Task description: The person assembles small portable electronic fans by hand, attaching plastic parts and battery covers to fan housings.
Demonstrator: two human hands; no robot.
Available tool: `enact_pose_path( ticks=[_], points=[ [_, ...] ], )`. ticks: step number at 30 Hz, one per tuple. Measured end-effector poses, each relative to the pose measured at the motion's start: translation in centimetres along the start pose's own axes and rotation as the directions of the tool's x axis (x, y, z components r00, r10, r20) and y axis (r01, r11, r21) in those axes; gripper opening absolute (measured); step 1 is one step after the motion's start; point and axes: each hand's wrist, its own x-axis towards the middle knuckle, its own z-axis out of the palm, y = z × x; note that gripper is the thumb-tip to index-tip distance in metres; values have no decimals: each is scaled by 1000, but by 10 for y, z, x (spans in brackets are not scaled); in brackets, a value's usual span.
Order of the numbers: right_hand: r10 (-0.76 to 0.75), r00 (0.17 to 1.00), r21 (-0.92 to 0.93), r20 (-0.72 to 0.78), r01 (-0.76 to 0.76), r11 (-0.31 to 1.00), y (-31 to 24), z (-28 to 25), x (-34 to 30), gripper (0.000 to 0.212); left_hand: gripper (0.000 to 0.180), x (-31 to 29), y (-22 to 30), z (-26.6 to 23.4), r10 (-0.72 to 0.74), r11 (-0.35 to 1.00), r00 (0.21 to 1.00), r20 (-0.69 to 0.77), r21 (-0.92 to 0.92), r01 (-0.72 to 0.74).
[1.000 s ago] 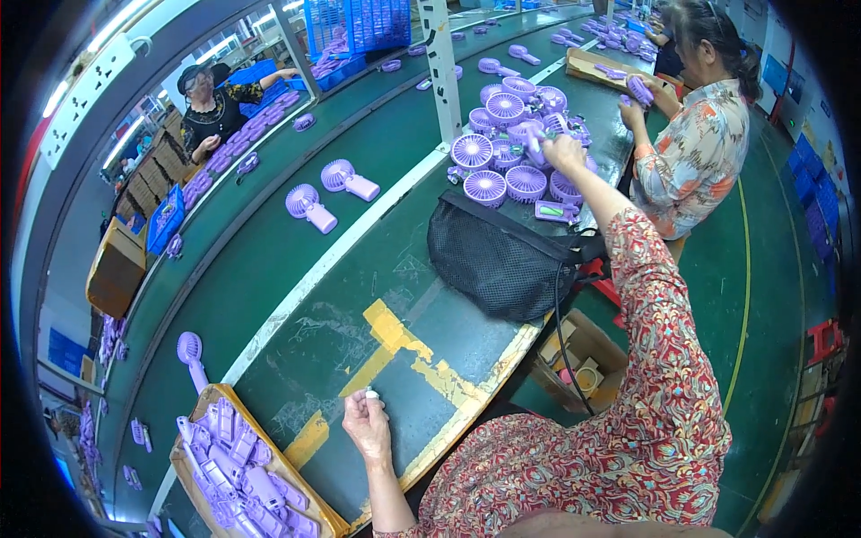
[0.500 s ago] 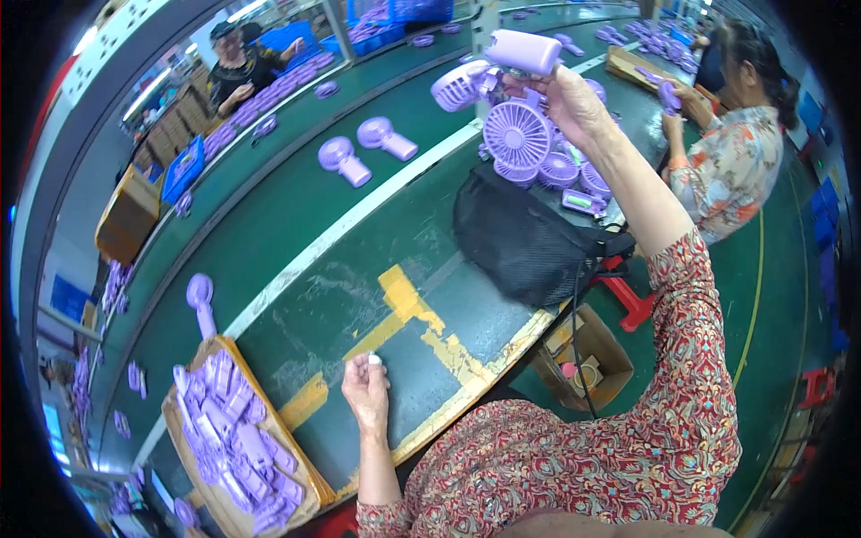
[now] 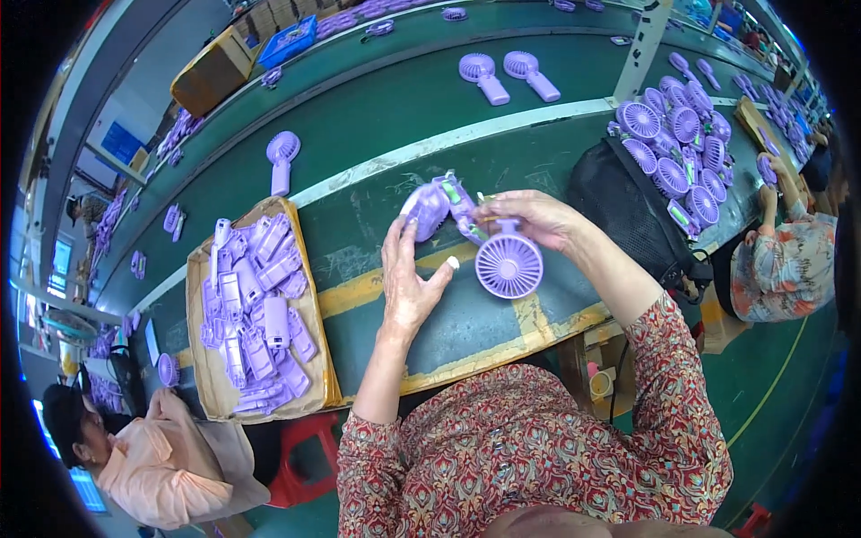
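Over the green workbench my right hand [image 3: 538, 220] grips a purple handheld fan [image 3: 509, 266], its round grille hanging below the fingers. Its handle looks open, with green parts showing inside. Just left of it is a second purple fan piece [image 3: 429, 211], partly behind my left fingertips; whether the two are joined I cannot tell. My left hand [image 3: 411, 282] is open beside that piece, thumb spread away, fingertips at or against its edge. White covers sit on some fingertips. A cardboard tray [image 3: 316, 359] at the left holds a heap of purple handle shells [image 3: 275, 321].
A black bag [image 3: 619, 211] lies right of my hands, with a pile of purple fans [image 3: 686, 148] behind it. Fans [image 3: 529, 76] lie on the far green belt [image 3: 377, 108]. Other people [image 3: 184, 457] sit at both sides. A metal post [image 3: 644, 54] stands at the back right.
My right hand has come from the fan pile at the right to the bench's middle, bringing fan parts. My left hand has opened and moved up to them. The view has turned left.
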Motion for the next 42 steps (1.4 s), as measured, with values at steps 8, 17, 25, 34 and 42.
enact_pose_path(
  ticks=[8,17,25,34,42],
  points=[
    [11,994,-144,-112,-27,989,-2,-46,-32,20,69,14,-27,5,-36,999,994,-108,-20,34],
    [-340,847,-569,-409,55,820,-29,-67,-19,25,63,52,-18,24,31,999,999,-9,24,-31],
    [-627,664,-898,-407,-416,143,-52,-105,36,37,59,-30,-9,-18,252,947,962,106,179,-267],
    [-426,822,-920,378,383,-78,-5,16,55,36,56,-77,-6,-70,-2,981,973,229,188,-42],
    [-41,926,-921,375,367,-132,33,30,36,48,77,-62,-32,-69,-439,880,829,347,-20,474]
  ],
)
